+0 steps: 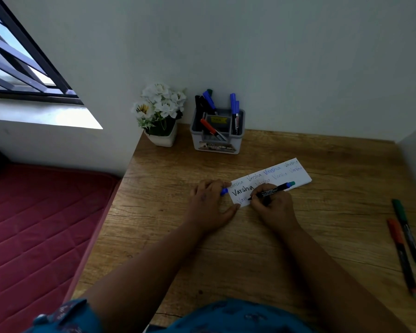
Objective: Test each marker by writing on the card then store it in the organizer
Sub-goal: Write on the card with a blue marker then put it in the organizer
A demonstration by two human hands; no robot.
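- The right hand (273,205) gripped a black marker with a teal end (271,190), tip on the white paper card (269,181).
- The left hand (210,205) pressed the card's left end and held a blue cap (224,191).
- The grey plastic organizer (217,131), holding markers, stood behind on the wooden desk (322,224).

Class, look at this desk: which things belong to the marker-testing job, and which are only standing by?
Job: card; marker in right hand; blue cap in left hand; organizer; green marker and red marker.
Standing by: flower pot; window; red mattress.
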